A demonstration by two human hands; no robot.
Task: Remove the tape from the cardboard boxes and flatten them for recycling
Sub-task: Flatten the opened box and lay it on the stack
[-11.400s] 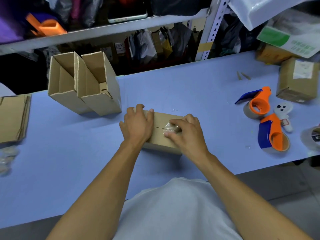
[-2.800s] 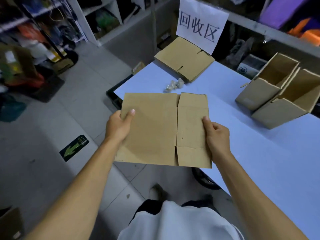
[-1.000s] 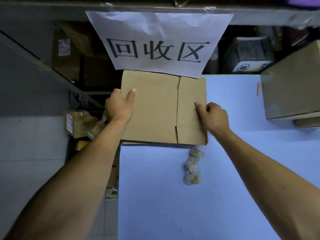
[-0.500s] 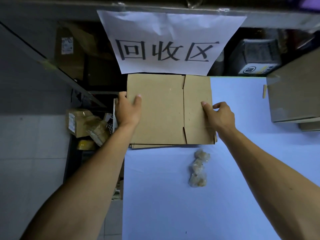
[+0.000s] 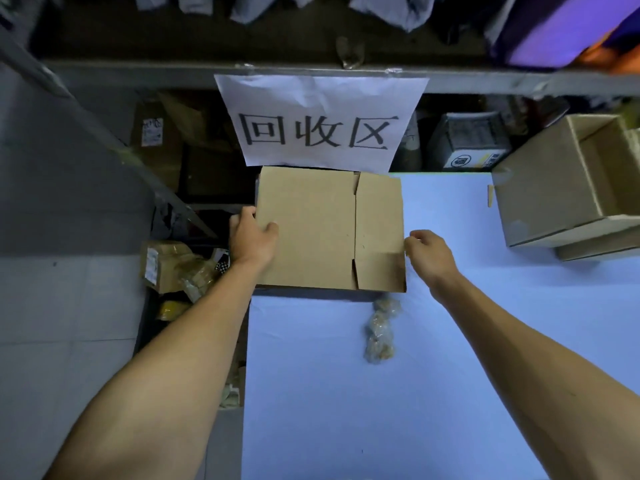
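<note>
A flattened cardboard box (image 5: 311, 230) lies flat on a low stack of flattened cardboard at the far left corner of the blue table (image 5: 467, 375), just below a paper sign (image 5: 322, 123). My left hand (image 5: 252, 240) grips its left edge, thumb on top. My right hand (image 5: 429, 252) hovers at the right edge with fingers loosely curled and holds nothing. A few wads of peeled clear tape (image 5: 379, 336) lie on the table just in front of the stack.
Two open, unflattened cardboard boxes (image 5: 554, 202) stand at the table's right. Shelving with packages runs behind the table. On the tiled floor to the left sit small taped parcels (image 5: 169, 266). The table's left edge drops off beside my left forearm.
The flattened box has settled onto the stack under the sign. My right hand has let go of its right edge and drawn slightly away. My left hand keeps its hold.
</note>
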